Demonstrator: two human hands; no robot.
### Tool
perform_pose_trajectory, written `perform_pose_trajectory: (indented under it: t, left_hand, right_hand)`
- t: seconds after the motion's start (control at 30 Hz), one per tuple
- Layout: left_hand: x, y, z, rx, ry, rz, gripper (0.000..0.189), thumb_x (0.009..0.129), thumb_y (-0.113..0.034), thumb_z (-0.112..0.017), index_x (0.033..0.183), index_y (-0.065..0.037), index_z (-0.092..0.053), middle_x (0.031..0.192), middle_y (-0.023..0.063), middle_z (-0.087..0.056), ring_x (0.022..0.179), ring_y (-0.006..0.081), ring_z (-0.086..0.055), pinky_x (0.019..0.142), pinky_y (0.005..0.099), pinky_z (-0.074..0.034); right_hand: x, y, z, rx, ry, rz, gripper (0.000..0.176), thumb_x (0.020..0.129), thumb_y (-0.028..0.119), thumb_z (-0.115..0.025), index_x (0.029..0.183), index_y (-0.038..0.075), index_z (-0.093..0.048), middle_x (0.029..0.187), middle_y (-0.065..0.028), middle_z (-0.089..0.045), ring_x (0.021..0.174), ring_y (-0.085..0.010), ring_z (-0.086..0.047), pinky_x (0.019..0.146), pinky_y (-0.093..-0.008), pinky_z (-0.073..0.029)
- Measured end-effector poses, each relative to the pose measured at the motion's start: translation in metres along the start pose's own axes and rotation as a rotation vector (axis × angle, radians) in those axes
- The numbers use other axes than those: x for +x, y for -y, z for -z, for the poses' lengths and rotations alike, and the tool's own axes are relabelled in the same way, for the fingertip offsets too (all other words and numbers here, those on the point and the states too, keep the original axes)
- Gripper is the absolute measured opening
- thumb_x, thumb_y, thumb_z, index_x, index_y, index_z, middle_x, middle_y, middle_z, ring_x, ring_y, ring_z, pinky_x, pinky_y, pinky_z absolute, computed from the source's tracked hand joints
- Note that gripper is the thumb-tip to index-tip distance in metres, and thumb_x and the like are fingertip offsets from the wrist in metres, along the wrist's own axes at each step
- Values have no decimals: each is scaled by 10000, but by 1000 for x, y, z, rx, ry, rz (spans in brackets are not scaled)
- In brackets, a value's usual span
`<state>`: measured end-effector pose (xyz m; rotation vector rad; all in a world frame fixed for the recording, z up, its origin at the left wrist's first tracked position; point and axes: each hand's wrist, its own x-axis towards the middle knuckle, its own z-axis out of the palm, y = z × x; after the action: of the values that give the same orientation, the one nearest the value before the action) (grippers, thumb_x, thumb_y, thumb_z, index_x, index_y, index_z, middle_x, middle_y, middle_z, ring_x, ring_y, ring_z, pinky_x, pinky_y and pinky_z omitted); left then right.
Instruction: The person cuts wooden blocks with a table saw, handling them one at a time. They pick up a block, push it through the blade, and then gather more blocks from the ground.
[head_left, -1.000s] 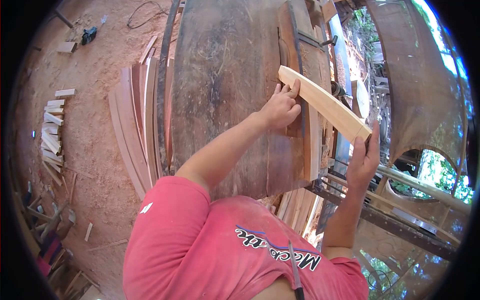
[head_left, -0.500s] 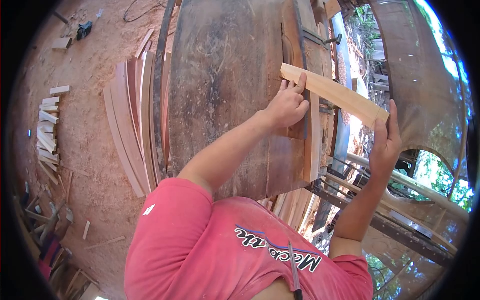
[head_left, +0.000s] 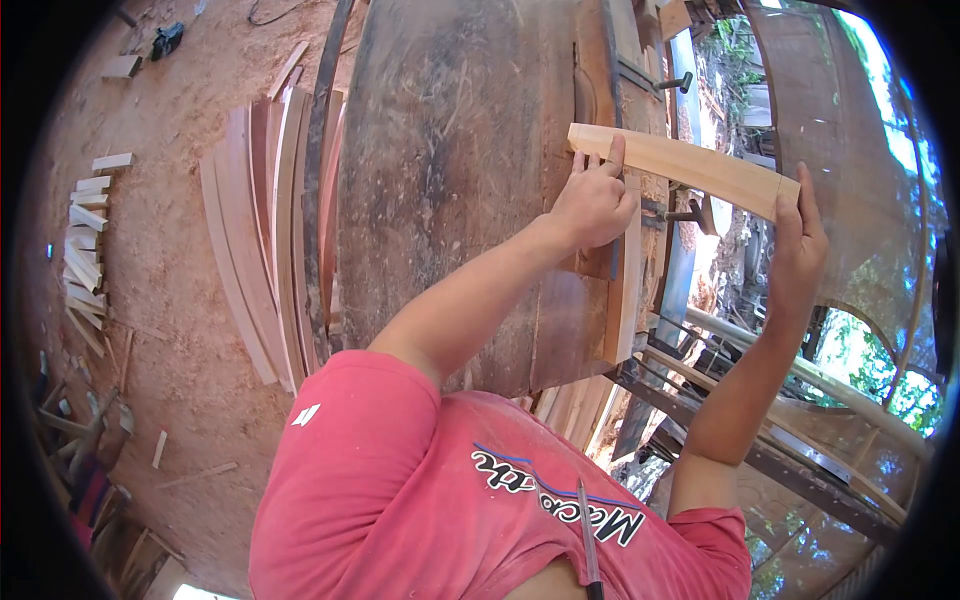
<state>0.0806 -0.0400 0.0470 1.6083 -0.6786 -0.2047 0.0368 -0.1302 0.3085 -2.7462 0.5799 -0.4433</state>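
A pale, slightly curved wooden piece (head_left: 700, 170) reaches from the bench's right side out past its edge, with pencil lines near its ends. At its left end, my left hand (head_left: 596, 203) grips the near edge, index finger stretched over the top face. My right hand (head_left: 800, 232) has the far right end between thumb and fingers. Beneath the left end is the worn, dusty wooden bench top (head_left: 450, 200). A clamp handle (head_left: 688, 213) sticks out below the piece.
Long curved boards (head_left: 250, 240) lean along the bench's left side. Short pale offcuts (head_left: 85, 250) lie in a row on the dirt floor (head_left: 165, 300). Another clamp (head_left: 675, 83) juts from the bench's right edge. Metal rails (head_left: 780, 450) run at the lower right.
The wooden piece has turned nearer to level, its right end rising. Both hands have moved slightly right with it, still holding it, and my right hand has also moved up.
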Motion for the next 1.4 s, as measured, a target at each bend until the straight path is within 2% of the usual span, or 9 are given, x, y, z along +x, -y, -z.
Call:
perform_pose_trajectory:
  t: [0.5, 0.7, 0.77, 0.87, 1.1, 1.17, 1.2, 1.27, 1.4]
  left_hand:
    - [8, -8, 1, -9, -32, 61, 475, 893, -244, -434, 743, 136, -677, 1518, 388, -238, 1292, 632, -350, 1160, 634, -147]
    - [-21, -5, -2, -10, 76, 37, 462, 888, -228, -441, 743, 142, -678, 1549, 354, -208, 1354, 566, -319, 1172, 617, -133]
    - [-36, -5, 4, -103, 166, 57, 445, 887, -203, -434, 900, 168, -680, 1580, 311, -181, 1415, 496, -276, 1178, 604, -127]
    - [-60, -7, 9, -115, 221, 101, 440, 876, -190, -413, 958, 130, -704, 1607, 257, -169, 1469, 416, -222, 1183, 592, -150]
    - [-112, 20, -1, -19, 317, 35, 376, 850, -175, -477, 870, 137, -687, 1606, 237, -203, 1466, 446, -216, 1183, 591, -166]
    - [-128, 8, 7, 230, 338, -81, 236, 777, -110, -566, 751, 111, -645, 1613, 206, -220, 1475, 447, -202, 1173, 617, -170]
    - [-136, 1, 3, 315, 216, -174, 184, 702, -71, -621, 586, 58, -559, 1597, 212, -264, 1459, 446, -259, 1158, 623, -221]
    - [-150, -6, -5, 340, 225, -289, 168, 688, -84, -640, 601, 44, -575, 1582, 215, -295, 1448, 436, -291, 1154, 625, -233]
    - [-155, -39, -19, 391, 210, -592, 174, 639, -131, -708, 741, 1, -660, 1441, 208, -477, 1344, 387, -457, 1116, 571, -343]
  right_hand:
    - [40, -5, -3, -43, 38, 79, 534, 987, 289, -532, 1411, -34, -498, 1349, -152, -596, 1207, -174, -541, 1026, -285, -395]
    - [-77, -20, 7, -11, 12, 33, 491, 962, 115, -544, 1409, -75, -469, 1213, -190, -632, 1094, -179, -580, 939, -312, -462]
    - [-127, -20, 5, 63, 46, -141, 520, 947, 111, -569, 1413, -82, -443, 1114, -169, -641, 1006, -173, -598, 853, -310, -496]
    - [-196, -32, -14, 136, -16, -172, 593, 913, 99, -625, 1425, -76, -385, 1128, -170, -619, 950, -180, -611, 802, -308, -514]
    - [-303, -56, -59, 251, 86, -404, 676, 851, 67, -691, 1421, -73, -354, 1193, -210, -594, 1046, -236, -621, 846, -341, -527]
    - [-337, -87, -79, 214, 67, -358, 651, 855, 88, -697, 1400, -66, -376, 1199, -199, -588, 1026, -235, -614, 895, -334, -499]
    - [-344, -87, -78, 224, 52, -362, 651, 855, 88, -697, 1400, -66, -376, 1199, -199, -588, 1026, -235, -614, 895, -334, -499]
    - [-359, -85, -75, 276, 76, -460, 662, 845, 89, -712, 1396, -66, -380, 1190, -173, -593, 982, -197, -611, 867, -313, -503]
    - [-371, -80, -40, 364, 17, -429, 592, 816, 79, -739, 1330, -28, -464, 1125, -182, -608, 936, -230, -630, 743, -341, -529]
